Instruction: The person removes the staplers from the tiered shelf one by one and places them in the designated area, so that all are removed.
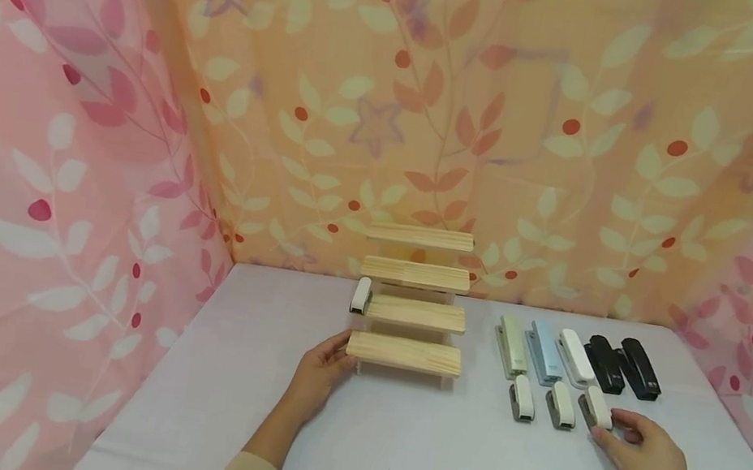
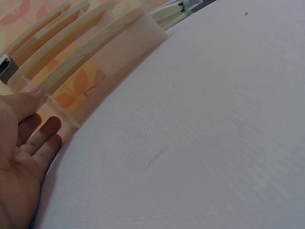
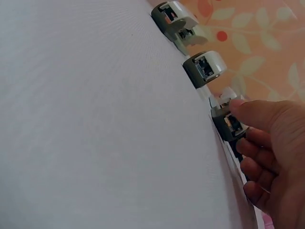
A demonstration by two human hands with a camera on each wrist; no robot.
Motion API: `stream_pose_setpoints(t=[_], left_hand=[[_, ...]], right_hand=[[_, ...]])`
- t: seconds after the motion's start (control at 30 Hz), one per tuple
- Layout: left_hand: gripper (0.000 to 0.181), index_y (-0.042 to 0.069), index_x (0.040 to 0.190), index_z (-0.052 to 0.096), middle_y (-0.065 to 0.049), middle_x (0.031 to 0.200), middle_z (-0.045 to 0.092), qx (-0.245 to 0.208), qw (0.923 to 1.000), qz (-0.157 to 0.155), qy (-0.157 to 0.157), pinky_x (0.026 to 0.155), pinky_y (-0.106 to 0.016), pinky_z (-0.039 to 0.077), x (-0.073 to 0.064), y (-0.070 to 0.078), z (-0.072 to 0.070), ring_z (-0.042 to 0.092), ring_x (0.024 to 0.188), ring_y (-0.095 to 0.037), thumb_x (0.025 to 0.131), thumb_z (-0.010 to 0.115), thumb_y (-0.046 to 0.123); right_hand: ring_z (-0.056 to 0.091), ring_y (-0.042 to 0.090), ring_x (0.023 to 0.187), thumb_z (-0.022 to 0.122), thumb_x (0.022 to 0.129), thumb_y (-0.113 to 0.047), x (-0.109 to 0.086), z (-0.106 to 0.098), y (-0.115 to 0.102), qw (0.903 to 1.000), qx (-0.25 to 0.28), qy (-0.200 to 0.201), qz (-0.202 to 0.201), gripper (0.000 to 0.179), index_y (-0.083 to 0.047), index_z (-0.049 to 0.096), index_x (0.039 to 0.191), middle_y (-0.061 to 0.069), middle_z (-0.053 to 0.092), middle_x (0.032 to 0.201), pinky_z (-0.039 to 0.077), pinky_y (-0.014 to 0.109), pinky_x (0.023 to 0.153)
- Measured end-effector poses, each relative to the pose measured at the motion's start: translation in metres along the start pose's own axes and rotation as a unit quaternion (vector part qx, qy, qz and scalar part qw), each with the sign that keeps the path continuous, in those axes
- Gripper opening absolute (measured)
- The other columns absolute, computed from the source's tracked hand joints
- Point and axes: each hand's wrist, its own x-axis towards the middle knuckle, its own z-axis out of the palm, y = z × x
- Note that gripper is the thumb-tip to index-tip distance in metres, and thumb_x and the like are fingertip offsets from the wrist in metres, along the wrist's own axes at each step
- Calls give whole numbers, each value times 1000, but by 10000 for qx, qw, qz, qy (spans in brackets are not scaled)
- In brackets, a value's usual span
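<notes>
A tiered stand with wooden steps (image 1: pixel 405 353) and clear supports is on the table. My left hand (image 1: pixel 319 374) holds the left end of its lowest step, thumb against the wood in the left wrist view. One small white stapler (image 1: pixel 361 296) sits at the left end of the step above. At the right, my right hand (image 1: pixel 644 458) pinches another small white stapler (image 1: pixel 596 407) between thumb and fingers; in the right wrist view the thumb lies over its top. Two more small white staplers, the middle one (image 1: pixel 561 405) and the left one (image 1: pixel 522 398), stand beside it in a row.
Behind the small staplers lie larger ones: green (image 1: pixel 511 347), blue (image 1: pixel 545 352), white (image 1: pixel 576 357) and two black, one (image 1: pixel 604 364) beside the other (image 1: pixel 640 369). Floral curtains (image 1: pixel 440 114) border the white table (image 1: pixel 401 453) at the back and sides.
</notes>
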Motion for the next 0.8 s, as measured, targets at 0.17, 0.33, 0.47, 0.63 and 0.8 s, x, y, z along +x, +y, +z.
stream_pose_setpoints(t=[0.17,0.33,0.47,0.63,0.8], left_hand=[[63,10,151,49,-10,153,52,72,10000,-18,49,102,-20,53,-2,-1,1,59,131,-23,95,74,22],[62,8,152,48,-11,153,51,2,10000,50,-77,103,-22,53,0,-1,1,59,131,-24,97,73,21],[61,8,153,47,-13,152,52,10,9999,96,-119,102,-22,53,1,-3,2,60,131,-23,98,71,19],[61,9,152,48,-12,154,51,19,10000,76,-41,102,-21,53,1,-1,1,59,132,-23,97,72,17],[63,9,153,47,-11,154,51,142,9999,42,-30,102,-20,52,1,0,0,59,131,-23,97,72,22]], right_hand=[[57,43,108,71,95,-48,-5,-17,-17,9994,123,295,134,65,3,59,134,30,63,126,49,49,74],[57,39,106,74,95,-42,-10,-28,-39,9983,92,544,-206,58,2,62,132,28,65,123,45,33,74],[58,39,106,74,94,-43,-13,-36,-62,9978,100,490,-438,60,1,62,132,29,66,122,44,28,75],[57,40,110,72,95,-47,-15,-41,-96,9973,220,410,-561,62,-2,61,136,27,65,124,42,31,79],[57,36,110,74,95,-43,-15,-37,-126,9936,460,490,-906,58,-4,62,137,23,65,126,44,33,82]])
